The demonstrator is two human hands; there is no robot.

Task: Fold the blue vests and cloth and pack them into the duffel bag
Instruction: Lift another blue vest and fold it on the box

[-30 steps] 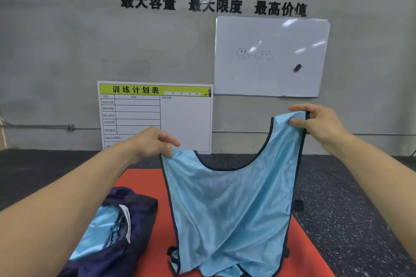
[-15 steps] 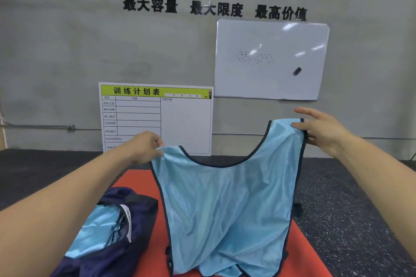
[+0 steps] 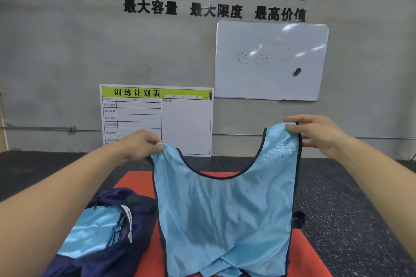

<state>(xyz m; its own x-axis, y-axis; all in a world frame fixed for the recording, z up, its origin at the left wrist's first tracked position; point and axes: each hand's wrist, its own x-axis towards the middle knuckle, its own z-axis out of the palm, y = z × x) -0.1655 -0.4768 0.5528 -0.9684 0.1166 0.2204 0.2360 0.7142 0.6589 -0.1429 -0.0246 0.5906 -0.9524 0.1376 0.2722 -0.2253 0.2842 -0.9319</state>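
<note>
Outstretched, left hand [image 3: 139, 145] and right hand [image 3: 319, 135] each pinch a shoulder strap of the blue vest [image 3: 225, 209], grip closed.

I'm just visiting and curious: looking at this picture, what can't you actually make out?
Only the head view exists.
- Vest: its bottom hem is cut off by the lower edge.
- Bag: its near end is hidden by the left forearm and the frame edge; how many blue items lie inside is unclear.
- Red mat: its middle is covered by the vest.
- Planning board: the small row text is too small to read.
</note>
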